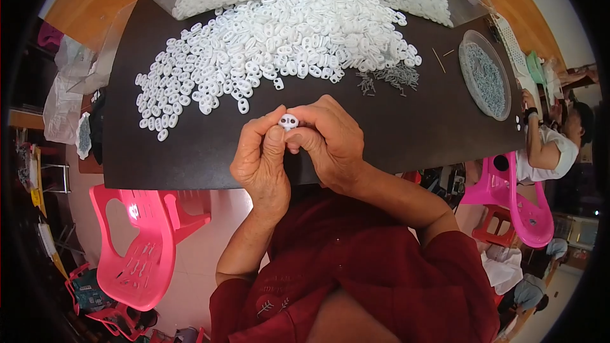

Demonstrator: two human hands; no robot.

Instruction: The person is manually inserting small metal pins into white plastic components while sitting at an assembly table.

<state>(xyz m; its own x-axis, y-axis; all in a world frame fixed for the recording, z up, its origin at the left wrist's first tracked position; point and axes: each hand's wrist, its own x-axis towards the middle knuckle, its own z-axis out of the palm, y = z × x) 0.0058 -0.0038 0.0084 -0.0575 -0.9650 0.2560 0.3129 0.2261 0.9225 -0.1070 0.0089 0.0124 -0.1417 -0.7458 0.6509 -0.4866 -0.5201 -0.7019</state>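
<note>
Forearms (401,197) angle inward, left hand (257,155) and right hand (335,140) pinching a small white two-holed piece (289,116)

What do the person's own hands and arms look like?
The left hand and right hand wear no gloves, and no ring or watch shows. The forearms are bare, and the dark red sleeves match the shirt.

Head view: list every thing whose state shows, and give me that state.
Left hand: pinching the white piece.
Right hand: also gripping it.
White piece: raised above the dark table, holes facing up.
Loose white pieces: heaped, spread thinner at left.
Loose grey pins: scattered in a small pile.
Round tub: uncovered, holding grey pins.
Left pink chair: upright.
</note>
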